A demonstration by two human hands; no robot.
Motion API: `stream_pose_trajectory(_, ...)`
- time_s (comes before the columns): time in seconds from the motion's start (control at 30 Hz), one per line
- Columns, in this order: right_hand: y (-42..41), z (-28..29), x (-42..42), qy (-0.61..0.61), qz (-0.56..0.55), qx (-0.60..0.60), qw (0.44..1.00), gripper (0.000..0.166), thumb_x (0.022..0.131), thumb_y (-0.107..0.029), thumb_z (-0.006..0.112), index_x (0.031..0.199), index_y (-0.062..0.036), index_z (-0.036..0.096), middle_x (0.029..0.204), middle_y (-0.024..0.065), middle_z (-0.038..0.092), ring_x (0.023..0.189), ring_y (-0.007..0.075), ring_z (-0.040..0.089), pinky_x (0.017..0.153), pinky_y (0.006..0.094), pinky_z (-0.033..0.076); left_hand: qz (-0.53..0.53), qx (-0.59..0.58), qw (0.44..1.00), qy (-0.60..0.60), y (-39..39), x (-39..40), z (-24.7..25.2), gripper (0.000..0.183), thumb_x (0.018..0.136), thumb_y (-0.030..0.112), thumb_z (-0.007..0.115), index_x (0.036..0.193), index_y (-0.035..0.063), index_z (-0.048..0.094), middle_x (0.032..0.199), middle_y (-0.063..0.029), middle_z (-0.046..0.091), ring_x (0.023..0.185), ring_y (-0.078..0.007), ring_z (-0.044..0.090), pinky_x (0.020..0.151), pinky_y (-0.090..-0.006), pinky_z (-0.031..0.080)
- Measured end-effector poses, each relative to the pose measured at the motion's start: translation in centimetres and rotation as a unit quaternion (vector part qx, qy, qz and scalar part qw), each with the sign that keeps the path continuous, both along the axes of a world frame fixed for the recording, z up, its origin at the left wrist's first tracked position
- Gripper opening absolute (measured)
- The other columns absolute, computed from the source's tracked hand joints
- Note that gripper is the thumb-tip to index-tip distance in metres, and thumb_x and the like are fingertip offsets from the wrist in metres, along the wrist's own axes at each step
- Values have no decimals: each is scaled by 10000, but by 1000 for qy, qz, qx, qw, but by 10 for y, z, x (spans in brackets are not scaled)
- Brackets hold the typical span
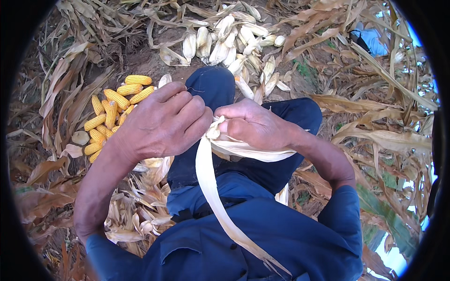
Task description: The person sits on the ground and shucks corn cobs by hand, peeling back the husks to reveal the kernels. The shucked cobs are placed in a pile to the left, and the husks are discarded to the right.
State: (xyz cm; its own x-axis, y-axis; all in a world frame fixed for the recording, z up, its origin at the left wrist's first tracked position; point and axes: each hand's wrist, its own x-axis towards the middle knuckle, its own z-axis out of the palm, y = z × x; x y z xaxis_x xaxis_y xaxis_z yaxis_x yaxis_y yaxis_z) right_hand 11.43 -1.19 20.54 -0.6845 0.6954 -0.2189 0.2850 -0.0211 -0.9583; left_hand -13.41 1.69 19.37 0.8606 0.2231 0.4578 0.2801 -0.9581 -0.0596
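Note:
My left hand [168, 123] is curled, knuckles up, over what is likely a corn ear; the ear itself is hidden by the fingers. Right beside it, my right hand [249, 123] pinches pale husk leaves at the pale stalk end [214, 130], thumb against it. One long dry corn husk leaf [212, 182] hangs from there down over my dark blue shirt, and more husk trails below my right palm. Bare yellow corn cobs [110, 114] are heaped on the ground left of my left hand. Several ears in pale husks [221, 42] form a pile beyond my knees.
Loose pulled-off husks [140, 214] cover the ground at my left side. Dry corn stalks and leaves [379, 137] lie and stand on the right, with more at the far left. A light blue item with a black strap [372, 40] is at the upper right.

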Motion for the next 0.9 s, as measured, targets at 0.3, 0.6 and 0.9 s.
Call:
stream_pose_trajectory(0.3,-15,-16,4,34,4,-40,999,342,1007,-254,454,840,26,560,693,17,460,693,104,423,623,326,392,-85,72,993,33,-1,-1,3,276,716,151,682,950,6,702,929,-88,615,823,-214,636,881,-433,558)
stream_pose_trajectory(0.6,-53,-67,-16,177,-67,-207,960,266,951,-170,450,842,23,598,738,7,525,697,85,438,651,302,395,-127,14,992,8,-18,-5,4,337,653,145,690,944,-25,689,907,-112,609,770,-221,633,826,-439,577)
stream_pose_trajectory(0.9,-86,-94,-40,487,-92,-508,704,322,1036,-239,480,1064,50,620,757,169,617,547,206,549,454,330,424,-69,14,997,-25,-27,-7,-10,301,656,148,689,909,-14,696,850,-88,581,762,-221,625,843,-418,576)
